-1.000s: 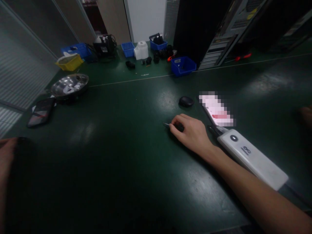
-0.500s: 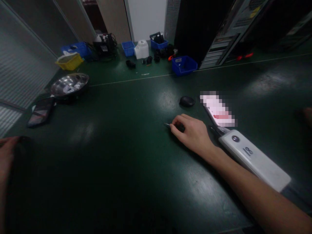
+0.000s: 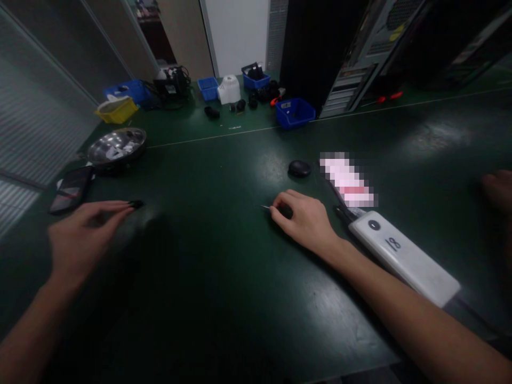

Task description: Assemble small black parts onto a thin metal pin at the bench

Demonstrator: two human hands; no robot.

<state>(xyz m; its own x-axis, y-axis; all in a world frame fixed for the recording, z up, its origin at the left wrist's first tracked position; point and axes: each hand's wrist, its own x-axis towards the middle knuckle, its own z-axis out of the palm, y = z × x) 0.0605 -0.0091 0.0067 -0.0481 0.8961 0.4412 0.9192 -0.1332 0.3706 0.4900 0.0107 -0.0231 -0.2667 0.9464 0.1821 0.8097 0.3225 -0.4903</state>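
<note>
My right hand (image 3: 306, 221) rests on the dark green table (image 3: 224, 277), fingers curled round a thin dark tool whose metal tip (image 3: 264, 207) pokes out to the left. My left hand (image 3: 82, 240) reaches forward over the table at the left, pinching a small black part (image 3: 136, 204) at its fingertips. A black oval object (image 3: 300, 168) lies just beyond my right hand. A white power bank marked 18 (image 3: 404, 258) lies beside my right wrist.
A steel bowl (image 3: 117, 146) and a dark phone (image 3: 72, 189) lie at the left. Blue bins (image 3: 295, 112), a yellow bin (image 3: 116, 110), a white device (image 3: 229, 89) and black parts line the far edge. Computer towers (image 3: 360, 58) stand behind. Another person's hand (image 3: 498, 186) shows at the right edge.
My left hand has come in from the left edge and reached forward over the table, holding a small black part. My right hand has stayed put on its tool.
</note>
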